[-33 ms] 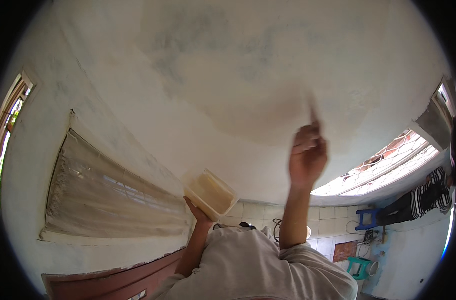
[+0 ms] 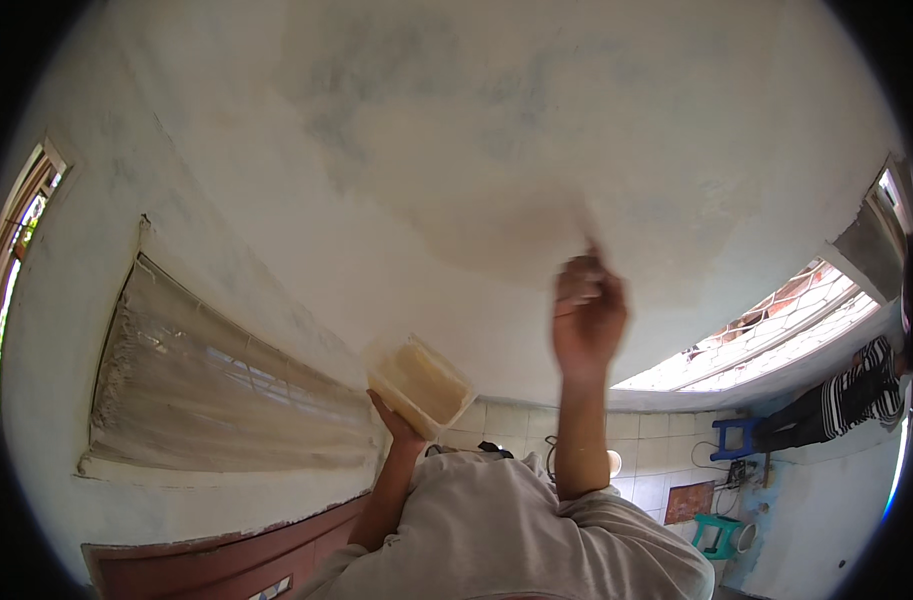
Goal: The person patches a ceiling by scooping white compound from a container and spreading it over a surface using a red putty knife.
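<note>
My left hand (image 2: 401, 425) supports a cream rectangular plastic tub (image 2: 423, 384) from beneath and the side, fingers wrapped around its lower edge. A pale tan layer shows inside the tub. Raised before the patchy whitish wall (image 2: 426, 200), my right hand (image 2: 588, 315) is closed around a thin tool (image 2: 591, 240). Motion smears that tool, so its exact kind is unclear; only a narrow dark sliver shows above the fingers. A darker, damp-looking patch (image 2: 521, 225) lies on the wall by its tip.
At left hangs a beige cloth (image 2: 236, 370) over an opening, above a reddish-brown door (image 2: 226, 560). On the right are a window with a wire grille (image 2: 766, 325), a blue stool (image 2: 736, 438), a green stool (image 2: 714, 537) and a person in striped clothing (image 2: 851, 395).
My right hand has shifted left along the wall with the thin tool, whose tip now sits lower. The left hand and the tub look almost unmoved.
</note>
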